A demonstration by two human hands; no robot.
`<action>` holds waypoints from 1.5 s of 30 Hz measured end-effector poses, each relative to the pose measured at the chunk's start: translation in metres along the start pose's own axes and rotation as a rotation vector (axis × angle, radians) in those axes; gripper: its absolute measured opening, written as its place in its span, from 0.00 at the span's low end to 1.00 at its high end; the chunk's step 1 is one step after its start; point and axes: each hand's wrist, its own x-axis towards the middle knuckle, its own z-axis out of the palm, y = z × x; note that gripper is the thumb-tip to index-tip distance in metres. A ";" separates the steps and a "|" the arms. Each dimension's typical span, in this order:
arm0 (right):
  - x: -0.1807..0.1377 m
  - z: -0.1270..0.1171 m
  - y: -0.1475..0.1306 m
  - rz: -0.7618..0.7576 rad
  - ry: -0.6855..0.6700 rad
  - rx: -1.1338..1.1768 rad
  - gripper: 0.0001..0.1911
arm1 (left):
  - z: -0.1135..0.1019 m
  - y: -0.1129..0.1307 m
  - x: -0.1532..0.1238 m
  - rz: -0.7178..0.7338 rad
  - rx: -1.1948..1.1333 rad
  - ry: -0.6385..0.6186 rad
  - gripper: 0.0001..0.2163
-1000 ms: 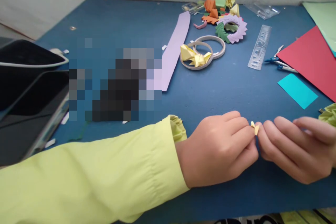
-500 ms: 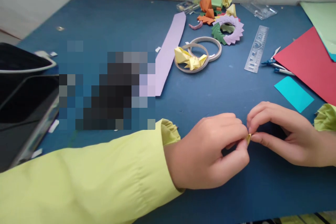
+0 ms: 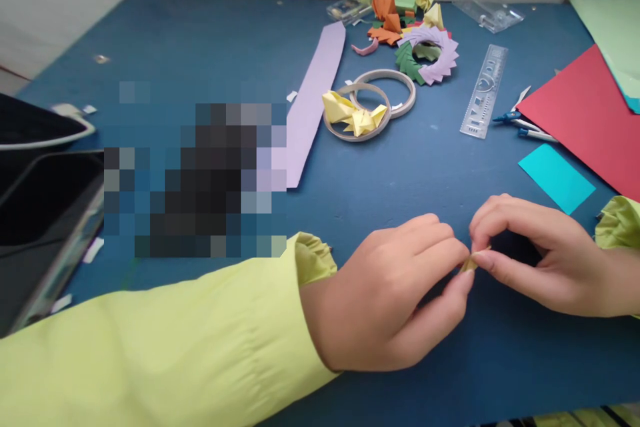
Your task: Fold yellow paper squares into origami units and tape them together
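Above the blue table (image 3: 500, 373), my left hand (image 3: 395, 293) and my right hand (image 3: 545, 253) meet at their fingertips. Between them is a small folded piece of yellow paper (image 3: 469, 264), mostly covered by the fingers. My left thumb and forefinger pinch its left side, and my right thumb and forefinger close on its right side. A turquoise paper rectangle (image 3: 557, 177) lies just beyond my right hand. Farther off, two tape rings (image 3: 411, 99) overlap, with folded yellow paper pieces (image 3: 367, 120) resting in the nearer one.
A purple paper strip (image 3: 320, 93), a clear stencil ruler (image 3: 484, 92) and a compass (image 3: 510, 117) lie across the table. Red paper (image 3: 585, 107) and green paper (image 3: 610, 40) cover the right side. A purple-and-green folded ring (image 3: 445, 57) sits by orange folded pieces (image 3: 384, 7). Pixelation hides an area at left.
The yellow paper has turned between my fingers, and more of it shows. My left thumb has shifted slightly. The whole view has moved a little, so the table things sit farther left.
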 end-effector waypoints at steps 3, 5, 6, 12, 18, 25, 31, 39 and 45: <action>0.000 0.000 0.000 0.030 0.009 0.028 0.02 | 0.002 0.000 -0.001 -0.010 0.013 0.028 0.07; 0.000 -0.001 -0.001 0.044 0.006 0.048 0.01 | 0.003 -0.001 -0.002 -0.011 -0.003 0.040 0.08; 0.000 -0.001 -0.001 0.047 0.004 0.052 0.01 | 0.003 -0.002 -0.003 -0.007 -0.014 0.038 0.08; 0.000 -0.001 0.000 0.061 0.003 0.039 0.02 | 0.002 -0.001 -0.005 -0.001 0.020 -0.005 0.09; -0.001 0.000 0.004 0.078 0.024 0.017 0.02 | 0.004 0.001 -0.004 -0.074 0.029 0.055 0.08; -0.002 -0.002 0.000 0.100 0.017 0.047 0.03 | 0.004 0.000 -0.005 -0.028 -0.006 0.070 0.08; -0.006 -0.005 0.004 -0.300 0.178 -0.511 0.13 | -0.002 0.001 -0.004 -0.164 -0.078 0.114 0.10; 0.000 -0.005 0.004 -0.385 -0.001 -0.510 0.03 | -0.001 0.002 -0.003 -0.039 -0.051 0.038 0.09; -0.001 -0.004 0.004 -0.291 0.038 -0.408 0.05 | 0.004 0.003 -0.003 -0.066 0.065 0.102 0.09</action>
